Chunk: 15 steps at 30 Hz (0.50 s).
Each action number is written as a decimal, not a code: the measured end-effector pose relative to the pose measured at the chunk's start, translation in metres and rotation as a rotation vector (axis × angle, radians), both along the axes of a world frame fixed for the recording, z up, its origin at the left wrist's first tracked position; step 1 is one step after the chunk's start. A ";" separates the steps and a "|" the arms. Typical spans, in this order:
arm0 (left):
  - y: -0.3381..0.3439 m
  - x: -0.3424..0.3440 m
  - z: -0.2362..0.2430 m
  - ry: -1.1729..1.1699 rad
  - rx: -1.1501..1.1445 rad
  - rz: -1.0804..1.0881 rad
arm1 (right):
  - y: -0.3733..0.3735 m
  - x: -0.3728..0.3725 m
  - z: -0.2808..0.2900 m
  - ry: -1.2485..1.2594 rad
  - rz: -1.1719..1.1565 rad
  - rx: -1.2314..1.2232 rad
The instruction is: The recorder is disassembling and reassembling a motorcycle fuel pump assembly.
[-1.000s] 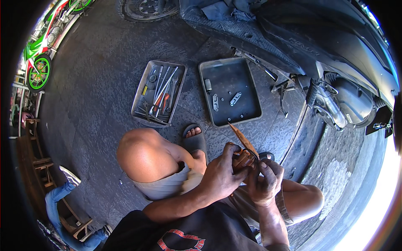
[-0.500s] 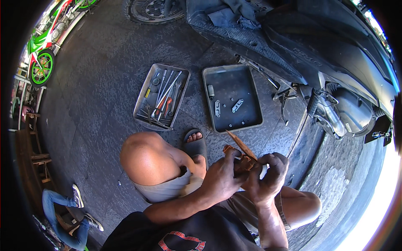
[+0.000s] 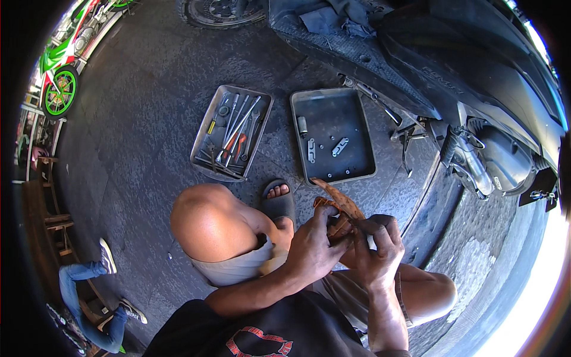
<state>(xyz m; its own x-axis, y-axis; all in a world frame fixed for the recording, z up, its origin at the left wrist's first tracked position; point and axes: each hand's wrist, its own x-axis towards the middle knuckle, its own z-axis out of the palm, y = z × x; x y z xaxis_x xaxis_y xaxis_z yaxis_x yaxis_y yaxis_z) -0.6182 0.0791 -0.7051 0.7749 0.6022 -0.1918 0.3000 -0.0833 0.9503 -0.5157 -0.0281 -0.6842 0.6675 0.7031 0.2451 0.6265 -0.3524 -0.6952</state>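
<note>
Above my lap, both hands are closed around an orange-brown curved piece (image 3: 340,199) whose long tapering end points away from me, toward the parts tray. Its exact kind cannot be made out. My left hand (image 3: 315,244) grips its near left side, where a ridged, orange portion (image 3: 339,227) shows between the fingers. With thumb and fingers, my right hand (image 3: 379,247) pinches the right end. A small white thing (image 3: 372,242) shows by the right thumb, partly hidden. Beyond my hands, the dark parts tray (image 3: 333,93) holds two metal link plates, a cylinder and several small fasteners.
Left of the parts tray lies a tool tray (image 3: 267,113) with wrenches, sockets and pliers. A dark scooter (image 3: 428,77) stands at the right, its stand (image 3: 407,143) near the tray. At lower left are another person's jeans-clad legs (image 3: 80,303). A green motorcycle (image 3: 56,56) stands far left.
The curved piece has turned in my hands, so its broad face shows more. My right hand has shifted slightly left. The view has shifted a little, and the other person's foot has moved.
</note>
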 end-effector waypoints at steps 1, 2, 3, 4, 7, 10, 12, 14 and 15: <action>0.000 0.000 -0.001 -0.020 0.045 0.017 | 0.002 -0.002 0.000 0.002 0.000 0.001; 0.001 -0.001 -0.001 -0.019 0.046 0.017 | 0.004 -0.003 0.002 -0.066 -0.003 0.000; 0.001 -0.001 -0.001 -0.010 0.056 0.018 | 0.006 -0.004 0.002 -0.134 -0.006 -0.002; 0.002 -0.001 -0.001 -0.001 0.065 0.021 | 0.006 -0.004 0.002 -0.134 -0.005 -0.002; 0.002 -0.001 -0.003 -0.022 0.075 0.037 | 0.007 -0.008 0.001 -0.195 0.002 0.003; 0.003 -0.001 0.004 0.051 0.105 0.010 | 0.008 -0.015 -0.003 -0.204 0.007 0.053; 0.002 -0.001 0.000 0.060 0.099 0.016 | 0.009 -0.013 -0.001 -0.185 0.006 0.024; 0.002 -0.001 -0.002 0.065 0.091 0.020 | 0.009 -0.012 -0.001 -0.168 0.004 -0.006; 0.001 0.000 -0.003 0.028 0.082 0.036 | 0.010 -0.012 -0.001 -0.115 0.009 0.005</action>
